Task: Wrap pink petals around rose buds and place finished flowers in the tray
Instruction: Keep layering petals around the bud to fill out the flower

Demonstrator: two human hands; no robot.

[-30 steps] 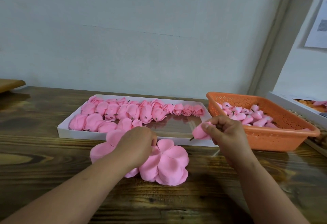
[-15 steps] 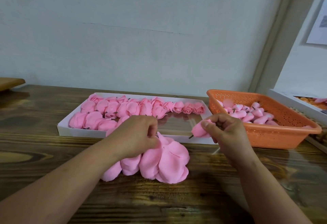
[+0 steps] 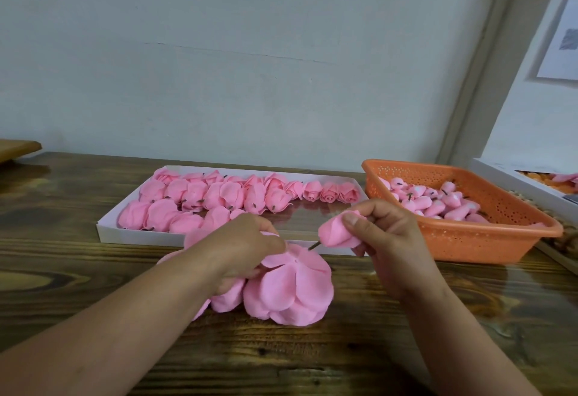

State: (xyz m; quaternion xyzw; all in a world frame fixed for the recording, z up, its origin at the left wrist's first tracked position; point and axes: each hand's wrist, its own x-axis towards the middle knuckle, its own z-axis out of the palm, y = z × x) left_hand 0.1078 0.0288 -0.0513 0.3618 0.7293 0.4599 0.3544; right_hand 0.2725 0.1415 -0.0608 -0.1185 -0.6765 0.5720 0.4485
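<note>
Both forearms reach in over the wooden table [image 3: 93,270], meeting just in front of the white tray [image 3: 108,233]. The left hand [image 3: 240,248] is knuckles-up, wrist bent down, fingers curled and pinching the top of a pink petal piece [image 3: 291,286] that fans out on the table right in front of the tray's near wall. More loose petals peek out under that wrist. The right hand [image 3: 387,239] sits raised beside it, thumb and curled fingers gripping a rose bud [image 3: 337,233], its short dark stem pointing down-left toward the petal piece and nearly touching it. The bud hovers over the tray's near right corner. Inside the tray, finished flowers [image 3: 200,198] fill the left half and the back row; the right front floor is bare. Just right of the tray, an orange basket [image 3: 469,239] holds more buds.
</note>
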